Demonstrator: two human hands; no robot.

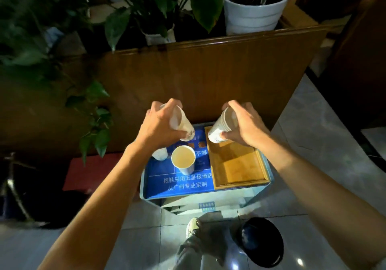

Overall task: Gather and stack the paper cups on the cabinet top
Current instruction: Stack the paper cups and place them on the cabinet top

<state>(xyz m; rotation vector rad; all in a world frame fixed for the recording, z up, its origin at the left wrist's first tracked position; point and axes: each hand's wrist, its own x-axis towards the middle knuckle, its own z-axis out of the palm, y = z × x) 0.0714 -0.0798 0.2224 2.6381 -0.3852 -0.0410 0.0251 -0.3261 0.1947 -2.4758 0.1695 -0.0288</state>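
My left hand [158, 125] grips a white paper cup [183, 123] from above, tilted over the back of the blue cabinet top [188, 183]. My right hand [242, 123] holds a short stack of nested paper cups [220, 126], tilted, above the far end of the wooden tray [240, 165]. An upright paper cup [183, 161] stands on the blue top, its mouth open toward me. Another white cup [159, 154] stands just left of it, partly hidden under my left wrist.
A brown wooden panel [208, 75] rises right behind the cabinet, with potted plants [254, 8] above it. Leaves [96, 123] hang at the left. A red surface [100, 171] lies left of the cabinet, and a dark round bin [261, 240] sits on the tiled floor.
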